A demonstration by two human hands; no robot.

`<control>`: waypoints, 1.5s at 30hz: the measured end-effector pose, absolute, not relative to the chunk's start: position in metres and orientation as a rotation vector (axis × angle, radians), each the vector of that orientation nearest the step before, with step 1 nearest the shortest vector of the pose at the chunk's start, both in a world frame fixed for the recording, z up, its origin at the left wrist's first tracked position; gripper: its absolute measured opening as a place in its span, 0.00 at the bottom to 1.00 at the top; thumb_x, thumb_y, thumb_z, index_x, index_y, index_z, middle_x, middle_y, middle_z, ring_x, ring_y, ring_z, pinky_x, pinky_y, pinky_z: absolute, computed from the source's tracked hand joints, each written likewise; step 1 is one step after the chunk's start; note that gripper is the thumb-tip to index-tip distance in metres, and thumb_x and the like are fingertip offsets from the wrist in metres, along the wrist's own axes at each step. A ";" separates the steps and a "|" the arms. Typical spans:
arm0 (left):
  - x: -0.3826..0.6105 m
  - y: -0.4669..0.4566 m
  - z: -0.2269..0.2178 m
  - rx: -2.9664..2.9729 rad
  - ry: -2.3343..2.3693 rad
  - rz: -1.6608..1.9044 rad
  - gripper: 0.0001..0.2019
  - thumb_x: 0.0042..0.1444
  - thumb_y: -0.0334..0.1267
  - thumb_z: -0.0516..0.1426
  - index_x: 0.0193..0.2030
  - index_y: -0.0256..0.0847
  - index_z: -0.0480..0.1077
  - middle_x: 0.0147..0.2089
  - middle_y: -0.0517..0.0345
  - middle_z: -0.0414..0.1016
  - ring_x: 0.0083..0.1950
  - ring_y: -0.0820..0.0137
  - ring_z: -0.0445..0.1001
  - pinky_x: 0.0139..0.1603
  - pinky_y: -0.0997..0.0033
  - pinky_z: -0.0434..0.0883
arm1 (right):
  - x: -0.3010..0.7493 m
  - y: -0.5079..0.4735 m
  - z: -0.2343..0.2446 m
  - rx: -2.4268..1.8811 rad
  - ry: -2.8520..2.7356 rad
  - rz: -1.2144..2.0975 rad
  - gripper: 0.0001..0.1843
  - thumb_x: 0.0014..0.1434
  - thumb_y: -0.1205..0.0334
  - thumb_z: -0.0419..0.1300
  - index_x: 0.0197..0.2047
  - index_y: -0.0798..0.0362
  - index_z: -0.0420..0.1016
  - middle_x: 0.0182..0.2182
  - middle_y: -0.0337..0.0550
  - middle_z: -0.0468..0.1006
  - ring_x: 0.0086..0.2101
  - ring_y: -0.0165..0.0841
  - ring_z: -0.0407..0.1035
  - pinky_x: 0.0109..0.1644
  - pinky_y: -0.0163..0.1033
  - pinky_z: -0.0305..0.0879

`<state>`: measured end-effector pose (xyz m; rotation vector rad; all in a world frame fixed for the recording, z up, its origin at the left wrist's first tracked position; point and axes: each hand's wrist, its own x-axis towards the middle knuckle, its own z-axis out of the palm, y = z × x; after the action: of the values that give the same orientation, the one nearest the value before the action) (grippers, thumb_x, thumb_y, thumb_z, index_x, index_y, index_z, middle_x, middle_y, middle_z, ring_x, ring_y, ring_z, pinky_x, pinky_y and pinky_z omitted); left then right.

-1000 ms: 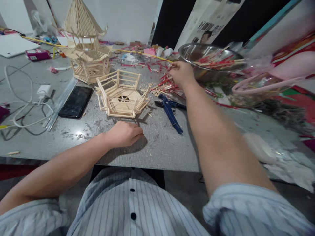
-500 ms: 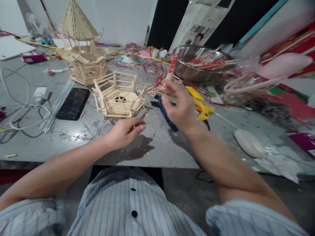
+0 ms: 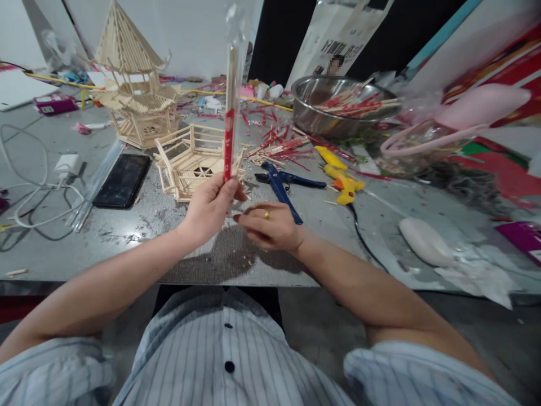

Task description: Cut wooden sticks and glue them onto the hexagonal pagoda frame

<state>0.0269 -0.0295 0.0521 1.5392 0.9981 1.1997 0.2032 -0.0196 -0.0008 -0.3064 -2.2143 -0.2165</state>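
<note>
My left hand [image 3: 209, 206] is closed around a pair of wrapped chopsticks [image 3: 230, 107], which stand upright in a clear plastic sleeve with a red printed band. Just below and to the right, my right hand [image 3: 270, 225] has its fingers pinched together close to the lower end of the wrapper; what is between them is too small to make out. Behind my left hand sits an open hexagonal frame [image 3: 190, 169] built of wooden sticks. Blue-handled cutters [image 3: 281, 189] lie behind my right hand.
A stick-built pagoda [image 3: 135, 84] stands at the back left, near a black phone [image 3: 122, 180]. To the right are a yellow glue gun [image 3: 344, 183] with its cord, a steel bowl [image 3: 308, 115] of wrapped chopsticks and a pink-handled basket [image 3: 406, 152]. Red wrapper scraps [image 3: 287, 149] litter the table.
My right hand has come down and left from above the cutters. The wrapped chopsticks it held are now in my left hand, upright, in front of the hexagonal frame.
</note>
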 end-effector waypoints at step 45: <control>0.026 -0.019 0.015 1.871 1.035 0.583 0.17 0.63 0.47 0.47 0.28 0.39 0.66 0.20 0.64 0.56 0.23 0.74 0.55 0.27 0.73 0.54 | 0.214 0.006 0.007 -0.903 -1.285 1.059 0.31 0.54 0.28 0.50 0.28 0.50 0.70 0.14 0.30 0.58 0.13 0.22 0.51 0.14 0.31 0.44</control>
<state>0.0262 -0.0191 0.0150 1.8708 1.0354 0.5828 0.2139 0.0058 0.0075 -0.9031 -1.2853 1.0592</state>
